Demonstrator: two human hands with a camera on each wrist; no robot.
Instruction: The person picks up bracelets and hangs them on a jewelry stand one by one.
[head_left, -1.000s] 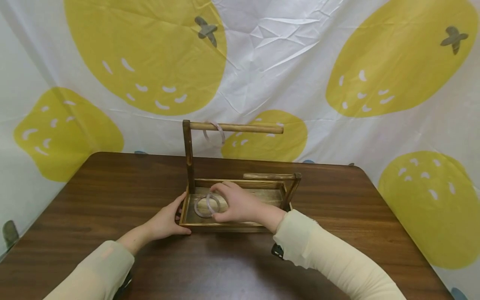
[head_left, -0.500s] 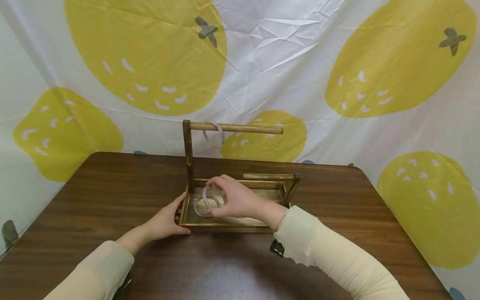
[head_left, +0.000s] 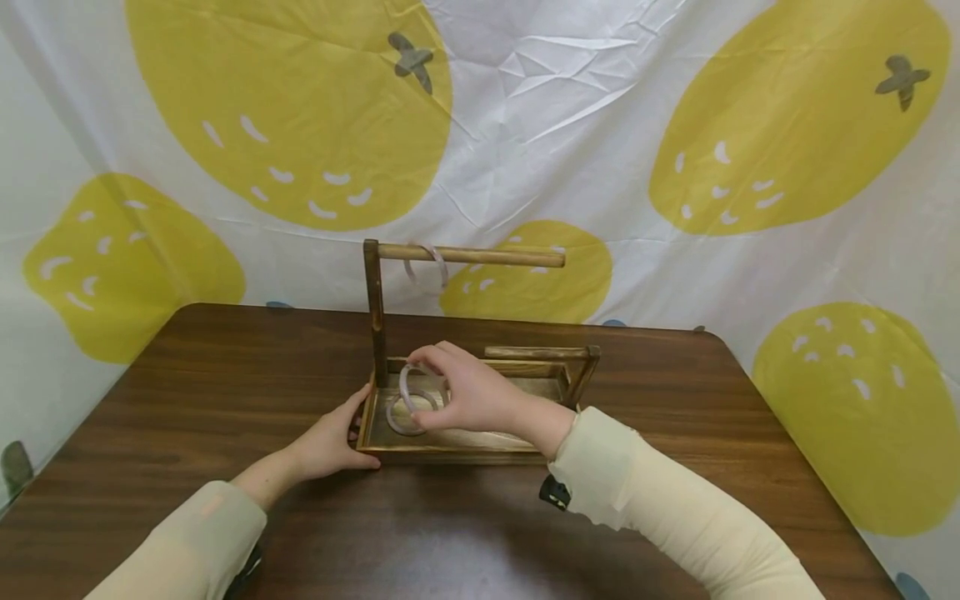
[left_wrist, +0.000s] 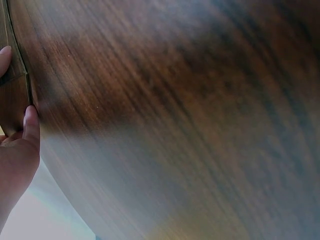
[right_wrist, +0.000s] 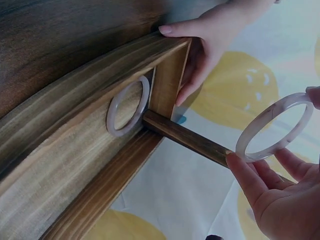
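Looks like the lifting bit: right hand (head_left: 474, 397) has a bangle (right_wrist: 260, 119) pinched over the tray (head_left: 465, 457), left hand (head_left: 324, 446) gripping the tray's end. Next move probably just wants a steady pinch, clear of the post (head_left: 373, 312).

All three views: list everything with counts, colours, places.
Wood-grain table: 1, dark brown, lower head view.
Wooden stand with tray, upper bar, lower bar: 1, brown, on table.
Ring-shaped bangles: 3, pale lilac, one on upper bar, one in tray, one held.
Fruit-print cloth: 1, white and yellow, behind table.
Fabric sleeves: 2, cream, on arms.
Partly hidden objects: 2, black, beneath sleeves.
Left hand: 1, gripping tray's left end.
Right hand: 1, pinching a bangle.
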